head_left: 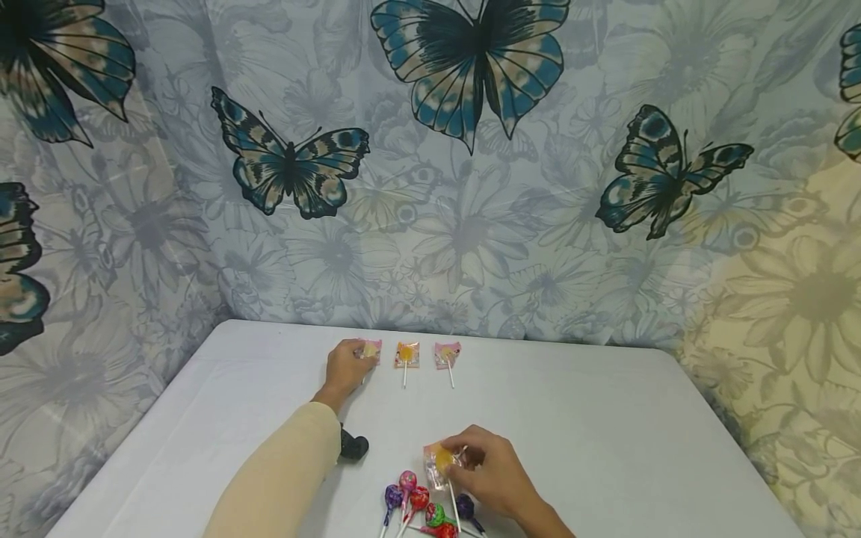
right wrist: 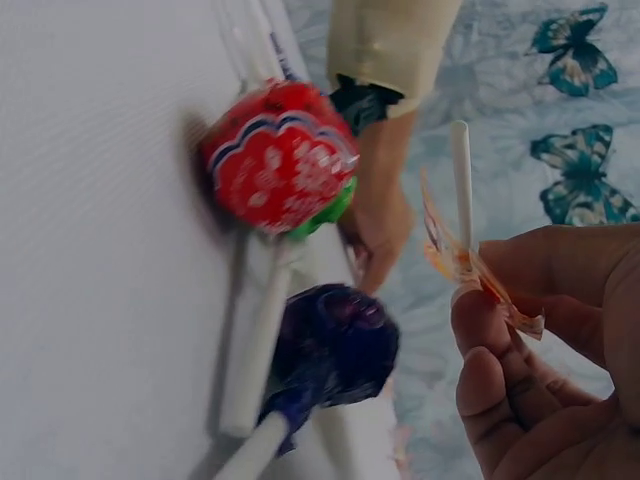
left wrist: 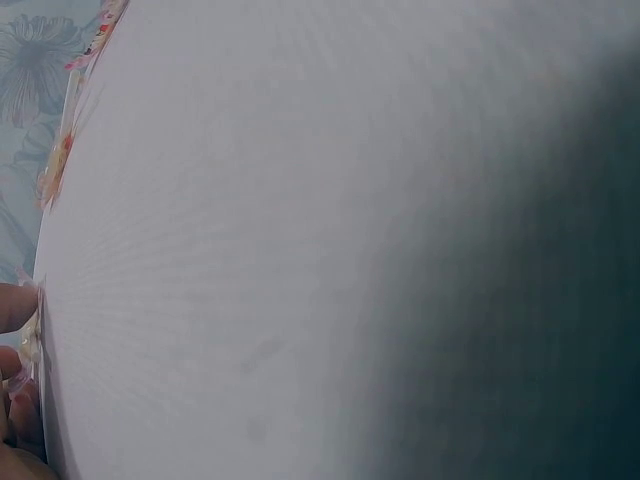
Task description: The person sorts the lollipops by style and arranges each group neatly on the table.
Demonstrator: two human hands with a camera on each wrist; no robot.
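Your right hand [head_left: 494, 471] pinches the orange flat lollipop [head_left: 439, 457] by its clear wrapper, above the near part of the surface [head_left: 572, 403], its white stick slanting down toward you. That hold on the wrapper looks sound; squeeze only lightly, since the film may crumple or slip, and leave the stick free. Lift it well over the cluster of ball lollipops [head_left: 418, 498] just beneath, because a dangling stick could catch there. Your hands are well apart: at the far side, your left hand [head_left: 346, 373] has its fingers at the pink-edged lollipop [head_left: 371, 350], seemingly pinching its wrapper. When adjusting that one, turn it so its stick points toward you, and match the gap between its neighbours, the orange-wrapped lollipop [head_left: 406, 354] and, farther right, the pink-wrapped lollipop [head_left: 447, 356], whose stick slants slightly. Let go by spreading your fingers straight up, so the wrapper doesn't drag. Mind your left sleeve [head_left: 276, 478], too; it reaches over the surface beside the cluster.
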